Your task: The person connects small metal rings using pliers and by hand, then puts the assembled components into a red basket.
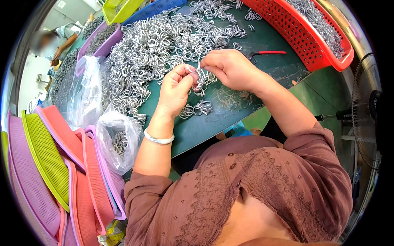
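My left hand (177, 87) is closed, thumb against curled fingers, on a small cluster of grey ring-shaped pieces (200, 80). Close on its right, my right hand (230, 69) pinches at the top of the same cluster with thumb and fingertips. Whether the pieces are joined together is too fine to tell. Below my hands, a few loose grey looped pieces (202, 107) lie on the dark green tabletop (180, 137). Just beyond my hands spreads a large heap of similar grey looped pieces (164, 43).
Red-handled pliers (271, 52) lie right of the heap, near a red perforated basket (324, 61) of grey pieces. Clear plastic bags (117, 141) and stacked coloured baskets (45, 151) stand at left. A fan (365, 110) is at far right. Another person (61, 41) sits far left.
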`<state>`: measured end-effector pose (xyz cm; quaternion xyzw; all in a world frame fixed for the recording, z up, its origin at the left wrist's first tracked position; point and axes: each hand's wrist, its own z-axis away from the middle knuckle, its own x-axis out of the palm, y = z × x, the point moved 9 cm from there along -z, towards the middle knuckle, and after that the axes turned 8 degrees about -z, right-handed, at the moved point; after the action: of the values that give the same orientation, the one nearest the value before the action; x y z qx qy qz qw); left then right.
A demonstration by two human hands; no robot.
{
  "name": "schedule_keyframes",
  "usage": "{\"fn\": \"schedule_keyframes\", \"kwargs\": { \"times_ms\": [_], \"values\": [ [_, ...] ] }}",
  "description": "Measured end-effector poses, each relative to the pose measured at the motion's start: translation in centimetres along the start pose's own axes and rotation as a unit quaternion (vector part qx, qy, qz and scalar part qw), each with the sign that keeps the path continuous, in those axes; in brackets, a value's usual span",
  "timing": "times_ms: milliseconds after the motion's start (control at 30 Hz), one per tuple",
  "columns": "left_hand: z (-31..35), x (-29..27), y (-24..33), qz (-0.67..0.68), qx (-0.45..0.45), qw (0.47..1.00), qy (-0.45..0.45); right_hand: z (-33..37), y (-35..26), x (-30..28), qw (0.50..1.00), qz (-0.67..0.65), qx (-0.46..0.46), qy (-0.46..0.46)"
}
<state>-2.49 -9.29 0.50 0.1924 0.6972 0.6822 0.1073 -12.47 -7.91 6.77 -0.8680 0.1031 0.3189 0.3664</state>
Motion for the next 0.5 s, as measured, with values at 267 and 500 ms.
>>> {"fn": "schedule_keyframes", "kwargs": {
  "times_ms": [267, 500],
  "values": [
    [0.1, 1.5, -2.3, 0.303, -0.093, 0.944, -0.090, 0.7, -3.0, -0.3, 0.977, 0.134, -0.137, 0.090],
    [-0.1, 0.9, -2.4, 0.307, -0.081, 0.948, -0.027, 1.0, -4.1, 0.2, 0.946, 0.236, -0.196, 0.104]
  ]
}}
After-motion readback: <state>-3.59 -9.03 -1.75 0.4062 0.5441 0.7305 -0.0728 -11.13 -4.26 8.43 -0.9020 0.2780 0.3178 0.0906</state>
